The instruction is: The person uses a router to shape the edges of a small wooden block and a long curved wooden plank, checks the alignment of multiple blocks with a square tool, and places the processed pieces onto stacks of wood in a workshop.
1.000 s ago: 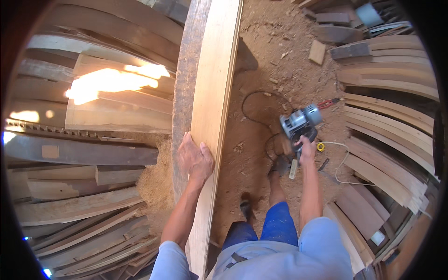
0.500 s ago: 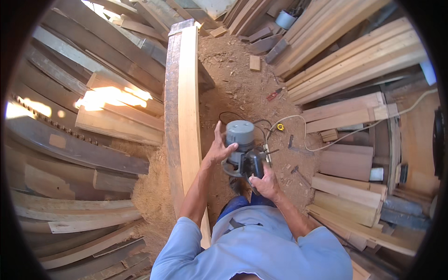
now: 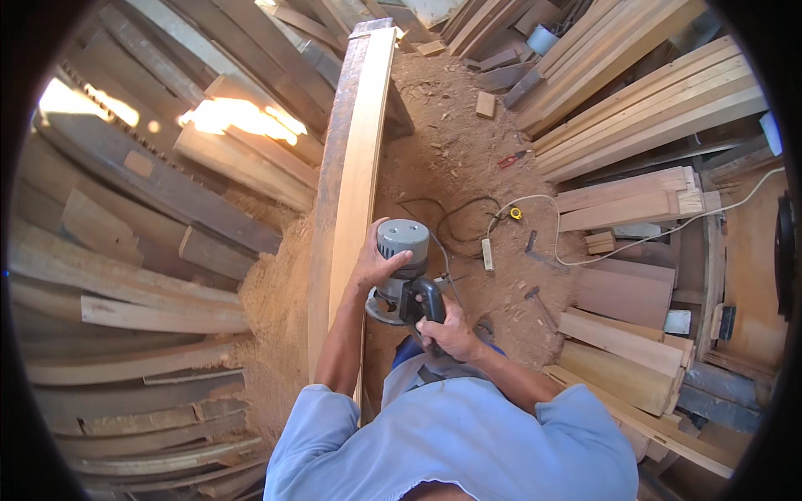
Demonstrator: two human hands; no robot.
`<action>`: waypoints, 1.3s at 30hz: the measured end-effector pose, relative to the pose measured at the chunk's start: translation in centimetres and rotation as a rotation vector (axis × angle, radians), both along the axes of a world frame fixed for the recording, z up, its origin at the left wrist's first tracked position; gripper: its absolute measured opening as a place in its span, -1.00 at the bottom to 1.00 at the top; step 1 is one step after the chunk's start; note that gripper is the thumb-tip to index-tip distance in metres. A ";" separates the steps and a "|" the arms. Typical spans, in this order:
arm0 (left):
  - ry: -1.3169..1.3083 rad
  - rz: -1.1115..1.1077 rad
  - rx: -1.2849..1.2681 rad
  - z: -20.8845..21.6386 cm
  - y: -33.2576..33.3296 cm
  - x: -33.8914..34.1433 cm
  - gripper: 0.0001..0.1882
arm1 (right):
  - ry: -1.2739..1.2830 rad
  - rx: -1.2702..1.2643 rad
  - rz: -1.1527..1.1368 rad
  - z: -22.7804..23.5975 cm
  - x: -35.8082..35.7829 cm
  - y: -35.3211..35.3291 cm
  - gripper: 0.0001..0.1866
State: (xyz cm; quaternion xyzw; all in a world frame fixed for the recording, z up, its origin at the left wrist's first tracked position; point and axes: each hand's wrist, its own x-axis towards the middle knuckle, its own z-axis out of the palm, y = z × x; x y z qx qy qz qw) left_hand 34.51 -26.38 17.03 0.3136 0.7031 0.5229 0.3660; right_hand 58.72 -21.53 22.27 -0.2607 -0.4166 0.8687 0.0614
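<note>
A router [image 3: 403,248] with a grey motor housing, a black side handle and a round metal base is held up in front of me. My left hand [image 3: 378,260] wraps the left side of its housing, thumb across the front. The black handle sits in the grip of my right hand [image 3: 447,327]. Just left of the router runs a long pale board [image 3: 359,167], lying on a darker worn beam [image 3: 334,167]. Whether the router's base touches the board's edge, I cannot tell. Its underside is hidden.
On the sawdust-covered floor lie a power strip [image 3: 487,254], dark cords, a yellow tape measure [image 3: 515,214], red-handled pliers [image 3: 512,159] and a hammer [image 3: 541,306]. Stacked planks [image 3: 618,288] line the right; leaning boards [image 3: 159,175] fill the left. A white cable [image 3: 660,240] crosses the right side.
The router has come left and nearer the board, in both hands, and its handle has turned. My view has shifted, so the beam and board now slant. The power strip has come into fuller view.
</note>
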 end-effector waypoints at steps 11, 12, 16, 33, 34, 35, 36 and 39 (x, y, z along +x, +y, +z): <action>0.064 0.078 0.009 3.9 -6.3 11.6 0.03 | -0.041 0.039 0.062 2.2 10.7 -5.9 -0.61; 0.107 0.056 -0.017 4.1 -6.4 12.5 0.05 | -0.019 -0.014 0.028 2.0 11.8 -6.2 -0.61; 0.255 -0.029 -0.464 8.6 -5.5 15.7 0.09 | 0.003 -0.312 -0.094 2.9 14.4 -7.5 -0.62; 0.451 -0.311 0.131 -4.6 -24.4 39.0 -0.38 | 0.202 -0.666 -0.594 -2.7 13.8 -11.8 -0.89; 0.222 -0.417 0.046 -4.8 -24.6 39.9 -0.42 | 0.209 -0.612 -0.606 -3.0 14.7 -12.3 -0.92; -0.014 -0.527 -0.044 -4.6 -25.5 40.5 -0.47 | 0.213 -0.564 -0.624 -3.1 16.0 -13.2 -0.94; -0.132 -0.627 -0.002 -4.3 -26.5 41.1 -0.52 | 0.208 -0.516 -0.601 -3.1 17.1 -14.0 -0.91; -0.467 -0.850 0.092 -4.1 -30.7 42.6 -0.66 | 0.168 -0.351 -0.497 -3.4 19.7 -17.1 -0.82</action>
